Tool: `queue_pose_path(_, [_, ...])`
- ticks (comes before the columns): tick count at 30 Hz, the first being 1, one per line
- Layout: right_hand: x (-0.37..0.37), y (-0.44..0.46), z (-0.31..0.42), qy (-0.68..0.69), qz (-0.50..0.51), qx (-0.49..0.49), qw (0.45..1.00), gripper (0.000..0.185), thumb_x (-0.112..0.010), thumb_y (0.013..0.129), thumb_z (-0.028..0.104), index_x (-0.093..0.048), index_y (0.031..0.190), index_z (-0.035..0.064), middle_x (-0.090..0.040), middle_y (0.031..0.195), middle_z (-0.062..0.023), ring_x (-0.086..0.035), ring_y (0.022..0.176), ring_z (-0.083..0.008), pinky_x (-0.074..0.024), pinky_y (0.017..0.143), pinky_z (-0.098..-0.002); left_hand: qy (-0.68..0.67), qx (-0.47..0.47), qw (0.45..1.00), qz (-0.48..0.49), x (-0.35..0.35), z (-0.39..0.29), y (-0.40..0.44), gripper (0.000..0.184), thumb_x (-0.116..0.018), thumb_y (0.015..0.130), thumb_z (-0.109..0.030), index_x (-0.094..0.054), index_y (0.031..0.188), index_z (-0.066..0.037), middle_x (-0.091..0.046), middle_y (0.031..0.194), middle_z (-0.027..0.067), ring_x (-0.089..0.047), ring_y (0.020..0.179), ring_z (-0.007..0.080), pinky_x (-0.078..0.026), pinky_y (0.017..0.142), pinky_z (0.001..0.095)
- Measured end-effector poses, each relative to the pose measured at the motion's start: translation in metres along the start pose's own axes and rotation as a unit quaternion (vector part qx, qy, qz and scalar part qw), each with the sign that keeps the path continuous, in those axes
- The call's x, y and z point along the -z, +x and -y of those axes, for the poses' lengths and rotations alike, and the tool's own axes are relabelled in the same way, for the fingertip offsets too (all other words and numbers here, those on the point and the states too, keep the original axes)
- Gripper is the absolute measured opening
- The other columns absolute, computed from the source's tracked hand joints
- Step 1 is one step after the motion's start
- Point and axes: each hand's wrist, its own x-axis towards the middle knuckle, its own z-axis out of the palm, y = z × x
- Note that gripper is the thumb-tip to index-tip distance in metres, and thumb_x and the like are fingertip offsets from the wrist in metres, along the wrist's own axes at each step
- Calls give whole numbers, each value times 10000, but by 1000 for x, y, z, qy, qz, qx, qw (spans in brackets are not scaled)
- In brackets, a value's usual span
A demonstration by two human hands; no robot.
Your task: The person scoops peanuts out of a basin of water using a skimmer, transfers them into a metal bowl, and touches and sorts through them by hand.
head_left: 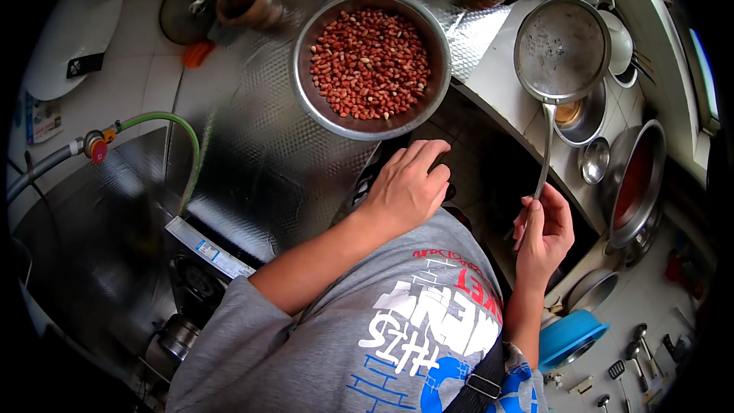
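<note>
- Spanning centre-L of view: dimpled metal tabletop [260, 99], shiny w/ bright reflections.
- Grey T-shirt [321, 367]: on the person, bottom ctr, red/white/blue print on front.
- Steel bowl [437, 53]: upright on the metal tabletop, nr its R edge, wide & round.
- Steel basin [651, 160]: far R, tipped on its side, reddish inside.
- Fine-mesh strainer [562, 50]: round, long handle slanting down twd the person; mesh end R of steel bowl, overlapping a steel pot [595, 118] in view. Can't tell the gap btwn them.
- Blue basin [566, 336]: lower R, just beside the person's R forearm.
- L hand [409, 183]: palm down, just short of steel bowl's near rim, apart from it in view. Fingers loosely bent, close tog.; tips partly hidden, so can't tell if they grip anything.
- R hand [544, 222]: in front of R side of T-shirt, fingers & thumb pinching lower end of strainer handle.
- Slotted turner [616, 370]: dark, lower R, against pale tiles w/ other utensils.
- Peanuts [367, 65]: smallest, red-skinned, spread thick inside steel bowl; a few paler ones mixed in.
</note>
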Motion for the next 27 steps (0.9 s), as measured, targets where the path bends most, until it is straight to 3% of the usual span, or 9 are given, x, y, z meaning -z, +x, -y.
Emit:
queue_pose_path(1, [4,-2,-3,3,-2,1,1000,251,-595,1028,11,-610,1270,-54,-722,963,-95,-605,626,-71,-455,506,-187,8,-4,1000,12,0,-4,1,309,-790,817,-127,-674,1082,-18,-566,1392,210,-613,1176,376,-523,954,457])
queue_pose_path(4, [19,-7,-11,13,-11,4,1000,252,-595,1028,13,-610,1272,-52,-723,964,-91,-607,628,-71,-456,505,-187,0,19,999,31,-4,-26,6,703,-792,852,-194,-517,1489,-84,-369,1605,257,-531,1331,434,-474,1078,488])
queue_pose_path(7, [36,-12,-18,27,-22,-2,999,255,-597,1028,16,-611,1274,-49,-723,965,-89,-610,636,-72,-458,507,-187,48,-5,994,96,-17,-37,3,950,-783,881,-246,-250,1664,-173,-221,1680,264,-444,1426,461,-423,1141,509])
queue_pose_path(8, [44,-14,-20,32,-25,-5,999,256,-598,1028,17,-612,1275,-48,-724,965,-88,-612,640,-73,-459,508,-187,36,1,995,95,-21,-44,4,882,-782,884,-258,-328,1635,-171,-266,1662,263,-436,1440,456,-415,1148,516])
queue_pose_path(17, [144,-39,-60,63,-64,-19,996,286,-612,1012,15,-608,1291,-46,-716,986,-84,-620,687,-72,-469,530,-194,74,-37,991,109,-84,-121,10,715,-748,923,-280,-459,1555,-109,-330,1636,258,-430,1453,434,-420,1142,500])
queue_pose_path(27, [271,-76,-101,128,-177,-36,975,269,-639,974,-25,-632,1239,-73,-698,949,-58,-634,720,-62,-524,627,-208,75,-142,972,171,-175,-229,34,658,-767,909,-204,-520,1504,-73,-342,1629,264,-466,1416,447,-443,1126,486])
